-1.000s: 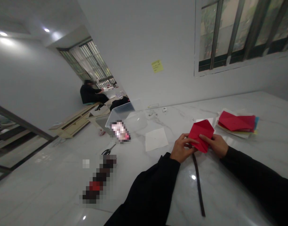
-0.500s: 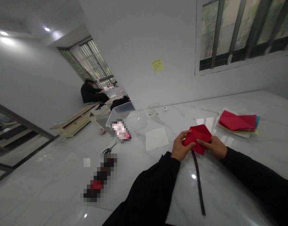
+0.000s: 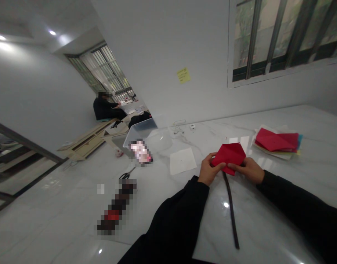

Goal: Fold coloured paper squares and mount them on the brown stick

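Note:
Both hands hold one folded red sheet (image 3: 229, 156) above the white marbled table. My left hand (image 3: 209, 169) grips its left side, thumb on top and fingers behind. On the right side, my right hand (image 3: 249, 169) pinches the lower edge, its thumb close to the other thumb. A dark, narrow strip (image 3: 231, 214) runs from under the red sheet toward the front of the table. To the left of my left hand lies a white square sheet (image 3: 183, 161). Further right sits a stack of coloured sheets with folded red paper (image 3: 277, 141) on top.
Scissors (image 3: 127, 174), a blurred dark object (image 3: 117, 209) and a blurred pink item (image 3: 141, 151) lie left, near a clear plastic bin (image 3: 141, 128). A cable (image 3: 179, 128) is by the wall. A seated person (image 3: 105, 108) is far back.
The red sheet has tilted and its lower part has risen, with both thumbs now closer together at its lower edge. The view has shifted slightly.

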A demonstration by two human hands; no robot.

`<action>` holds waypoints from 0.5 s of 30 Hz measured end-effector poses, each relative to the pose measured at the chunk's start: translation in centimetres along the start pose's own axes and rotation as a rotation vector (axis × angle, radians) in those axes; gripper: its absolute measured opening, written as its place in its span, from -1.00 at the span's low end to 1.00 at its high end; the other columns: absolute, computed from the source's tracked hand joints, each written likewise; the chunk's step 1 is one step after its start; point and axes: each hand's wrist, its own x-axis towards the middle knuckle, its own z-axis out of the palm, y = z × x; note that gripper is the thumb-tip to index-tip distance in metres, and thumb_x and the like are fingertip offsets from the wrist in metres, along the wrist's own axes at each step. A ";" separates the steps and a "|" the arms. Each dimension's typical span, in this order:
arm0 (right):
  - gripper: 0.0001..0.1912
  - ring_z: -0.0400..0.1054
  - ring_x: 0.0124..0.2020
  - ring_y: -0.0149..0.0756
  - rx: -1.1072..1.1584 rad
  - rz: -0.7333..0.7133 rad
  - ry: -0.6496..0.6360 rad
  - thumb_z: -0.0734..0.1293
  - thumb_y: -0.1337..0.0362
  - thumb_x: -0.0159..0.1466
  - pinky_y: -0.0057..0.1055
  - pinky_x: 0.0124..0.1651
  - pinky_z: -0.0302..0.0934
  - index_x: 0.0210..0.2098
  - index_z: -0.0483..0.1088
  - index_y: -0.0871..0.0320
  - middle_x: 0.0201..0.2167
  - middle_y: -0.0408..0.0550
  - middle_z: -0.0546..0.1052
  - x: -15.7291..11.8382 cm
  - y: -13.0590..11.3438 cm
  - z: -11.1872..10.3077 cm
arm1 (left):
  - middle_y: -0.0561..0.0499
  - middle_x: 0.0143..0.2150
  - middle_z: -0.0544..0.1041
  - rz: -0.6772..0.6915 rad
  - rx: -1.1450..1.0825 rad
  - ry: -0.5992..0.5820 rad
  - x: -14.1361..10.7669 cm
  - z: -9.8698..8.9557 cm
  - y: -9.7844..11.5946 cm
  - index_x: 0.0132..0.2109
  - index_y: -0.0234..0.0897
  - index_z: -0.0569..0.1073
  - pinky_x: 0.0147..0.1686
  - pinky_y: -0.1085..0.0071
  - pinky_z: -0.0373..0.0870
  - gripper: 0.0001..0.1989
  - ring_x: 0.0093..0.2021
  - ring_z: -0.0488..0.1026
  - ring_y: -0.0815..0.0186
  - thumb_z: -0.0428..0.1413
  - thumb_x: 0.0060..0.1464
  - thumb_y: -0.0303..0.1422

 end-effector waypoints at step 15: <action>-0.50 0.22 -0.55 -0.40 -0.117 -0.023 -0.194 0.32 -0.15 0.15 -0.44 -0.45 0.09 -0.47 0.44 0.21 -0.59 -0.17 0.40 0.3 1.0 0.2 | 0.01 -0.40 0.53 -0.052 -0.083 0.173 0.4 -0.2 -0.2 -0.28 -0.36 0.48 -0.37 0.43 0.37 -0.63 -0.42 0.42 0.36 0.36 -0.24 -0.25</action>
